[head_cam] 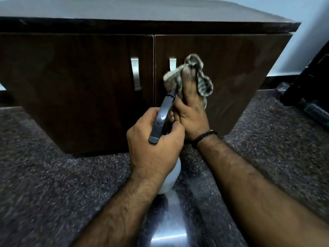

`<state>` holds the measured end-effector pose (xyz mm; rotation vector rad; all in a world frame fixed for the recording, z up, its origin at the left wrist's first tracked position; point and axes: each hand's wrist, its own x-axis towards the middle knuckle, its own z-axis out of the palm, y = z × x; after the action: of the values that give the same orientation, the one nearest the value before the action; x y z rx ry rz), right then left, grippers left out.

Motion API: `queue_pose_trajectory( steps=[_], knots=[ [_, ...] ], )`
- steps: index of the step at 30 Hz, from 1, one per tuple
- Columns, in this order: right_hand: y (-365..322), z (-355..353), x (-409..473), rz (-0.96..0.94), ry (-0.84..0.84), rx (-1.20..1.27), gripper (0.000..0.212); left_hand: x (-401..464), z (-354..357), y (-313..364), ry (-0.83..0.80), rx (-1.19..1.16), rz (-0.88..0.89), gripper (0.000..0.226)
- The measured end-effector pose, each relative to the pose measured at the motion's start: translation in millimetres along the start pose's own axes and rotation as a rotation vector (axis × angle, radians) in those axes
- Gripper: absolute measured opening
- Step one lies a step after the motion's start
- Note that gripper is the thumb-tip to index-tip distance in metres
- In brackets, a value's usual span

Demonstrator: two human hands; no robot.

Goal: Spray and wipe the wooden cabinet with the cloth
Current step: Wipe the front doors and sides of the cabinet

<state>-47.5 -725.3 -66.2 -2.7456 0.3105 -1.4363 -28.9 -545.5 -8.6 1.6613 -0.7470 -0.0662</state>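
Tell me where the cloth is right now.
In the head view, the cloth is bunched in the right hand, against the cabinet's right door, beside its handle.

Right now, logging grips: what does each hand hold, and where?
Left hand: white spray bottle, grip at its grey trigger head. Right hand: bunched striped grey cloth, grip at its middle.

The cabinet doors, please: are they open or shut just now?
Shut. Both doors of the cabinet lie flush, with only a thin seam between them, beside the cloth.
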Motion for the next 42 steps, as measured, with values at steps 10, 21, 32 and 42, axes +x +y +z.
queue_pose_trajectory(
  steps=[10,21,32,42],
  knots=[
    [85,-63,0,0.260,0.108,-0.324,0.054,-6,16,19,-0.089,-0.064,0.005,0.006],
    [42,-40,44,0.590,0.465,-0.103,0.059,0,27,9,-0.082,-0.066,-0.011,0.008],
    [23,-4,13,0.097,0.118,-0.279,0.060,-3,25,-8,-0.062,-0.023,0.001,0.007],
    [51,9,-69,0.120,-0.128,-0.346,0.078,-9,24,-20,-0.083,-0.003,-0.038,0.011]
  ],
)
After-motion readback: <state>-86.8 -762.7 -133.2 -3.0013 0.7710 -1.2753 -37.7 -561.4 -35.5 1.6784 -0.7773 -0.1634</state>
